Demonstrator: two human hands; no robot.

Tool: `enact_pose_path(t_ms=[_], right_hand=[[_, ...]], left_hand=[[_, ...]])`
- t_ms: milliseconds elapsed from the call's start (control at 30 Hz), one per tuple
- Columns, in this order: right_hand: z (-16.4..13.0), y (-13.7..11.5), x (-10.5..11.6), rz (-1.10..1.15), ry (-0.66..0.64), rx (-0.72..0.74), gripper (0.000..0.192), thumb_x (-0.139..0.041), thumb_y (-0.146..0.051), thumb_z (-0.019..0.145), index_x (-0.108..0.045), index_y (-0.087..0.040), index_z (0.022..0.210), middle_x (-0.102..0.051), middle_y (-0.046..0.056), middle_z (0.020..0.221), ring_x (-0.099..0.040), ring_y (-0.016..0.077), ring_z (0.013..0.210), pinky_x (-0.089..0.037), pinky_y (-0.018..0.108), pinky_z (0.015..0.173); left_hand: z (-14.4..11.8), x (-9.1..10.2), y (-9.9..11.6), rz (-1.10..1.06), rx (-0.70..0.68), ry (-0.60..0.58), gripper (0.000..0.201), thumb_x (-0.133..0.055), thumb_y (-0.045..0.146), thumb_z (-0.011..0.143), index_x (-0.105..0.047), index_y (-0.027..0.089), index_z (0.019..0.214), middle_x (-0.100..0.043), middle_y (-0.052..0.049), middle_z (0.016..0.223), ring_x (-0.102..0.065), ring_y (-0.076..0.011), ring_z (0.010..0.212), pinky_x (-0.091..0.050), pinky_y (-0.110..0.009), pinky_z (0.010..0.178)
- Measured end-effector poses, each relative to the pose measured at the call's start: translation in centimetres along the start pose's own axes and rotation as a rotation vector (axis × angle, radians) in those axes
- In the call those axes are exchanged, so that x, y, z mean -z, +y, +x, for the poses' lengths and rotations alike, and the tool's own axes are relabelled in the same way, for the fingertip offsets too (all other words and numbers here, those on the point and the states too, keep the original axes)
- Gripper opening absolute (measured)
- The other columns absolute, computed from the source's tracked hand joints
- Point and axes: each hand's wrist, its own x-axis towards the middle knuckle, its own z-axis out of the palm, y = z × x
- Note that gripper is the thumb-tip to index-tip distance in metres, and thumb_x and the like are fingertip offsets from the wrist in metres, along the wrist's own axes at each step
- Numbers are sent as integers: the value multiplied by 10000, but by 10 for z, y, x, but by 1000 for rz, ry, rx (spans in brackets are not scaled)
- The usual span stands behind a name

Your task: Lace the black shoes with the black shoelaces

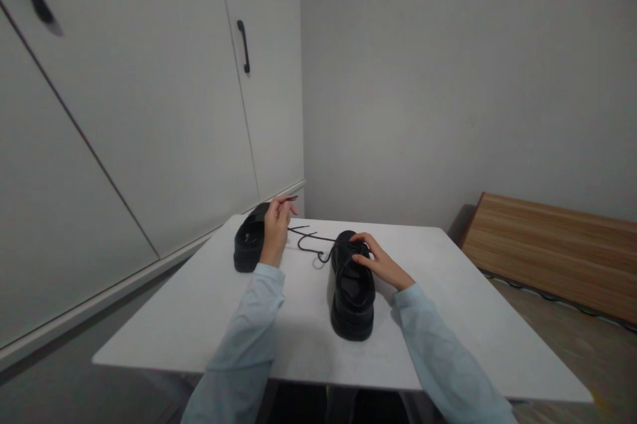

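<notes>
A black lace-up shoe (352, 308) stands on the white table, its heel towards me. My right hand (374, 257) rests over its lacing from the right, thumb and fingers gripping the upper part. Dark shoelaces (311, 250) run loosely from this shoe towards the left across the tabletop. My left hand (279, 221) is raised beside a second black shoe (245, 255), partly covering it. Its fingers are pinched, and a thin dark tip, seemingly a lace end, pokes out between them.
The white table (199, 331) reaches towards the corner of the room. White cabinet doors (164, 112) with dark handles line the left side. A wood-grain panel (552, 251) leans at the right, beyond the table's edge.
</notes>
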Motion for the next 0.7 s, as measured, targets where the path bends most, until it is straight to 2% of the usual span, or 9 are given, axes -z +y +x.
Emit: enact_pose_path(t_ms=[167, 233, 333, 400, 500, 600, 700], right_hand=[[2, -3, -6, 10, 59, 82, 195, -547, -321, 815, -531, -241, 992, -511, 48, 1125, -439, 231, 1149, -303, 402, 1036], [3, -4, -9, -9, 64, 63, 137, -527, -333, 830, -568, -237, 920, -518, 57, 1119, -436, 239, 1156, -287, 412, 1045], [5, -1, -11, -35, 66, 22, 162, -496, -332, 847, -618, -238, 898, -523, 69, 1138, -439, 247, 1159, -279, 433, 1050], [5, 3, -12, -54, 59, 18, 175, -497, -314, 842, -638, -240, 914, -529, 71, 1161, -438, 251, 1164, -276, 447, 1053], [6, 8, -12, -82, 52, 27, 182, -512, -288, 826, -649, -236, 935, -537, 72, 1188, -434, 253, 1176, -277, 465, 1053], [6, 10, -12, -106, 45, 26, 181, -536, -267, 806, -655, -226, 937, -539, 81, 1197, -441, 255, 1176, -289, 468, 1045], [5, 8, -13, -126, 48, 9, 164, -570, -241, 776, -659, -220, 912, -538, 83, 1202, -439, 257, 1182, -284, 465, 1049]], left_hand=[[-7, -9, 0, 239, -43, -278, 220, -534, 355, 792, -650, 173, 749, -617, -12, 711, -551, -133, 684, -411, -220, 616], [-10, -14, -5, 313, -42, -398, 212, -568, 349, 768, -657, 170, 697, -637, -17, 719, -562, -141, 699, -416, -231, 645], [-13, -19, -14, 364, -34, -520, 186, -587, 327, 754, -661, 171, 685, -640, -7, 686, -544, -127, 651, -399, -225, 607], [-15, -21, -19, 342, 1, -571, 182, -589, 324, 756, -651, 165, 694, -623, 7, 634, -512, -105, 573, -378, -213, 550], [-19, -25, -24, 261, 131, -629, 177, -608, 325, 740, -634, 152, 717, -585, 24, 560, -490, -88, 483, -367, -199, 480], [-23, -28, -27, 122, 252, -682, 173, -659, 303, 692, -622, 138, 730, -602, 12, 583, -562, -104, 522, -427, -201, 496], [-26, -29, -29, 42, 277, -748, 203, -709, 285, 647, -624, 128, 744, -638, -12, 635, -603, -121, 573, -468, -218, 537]])
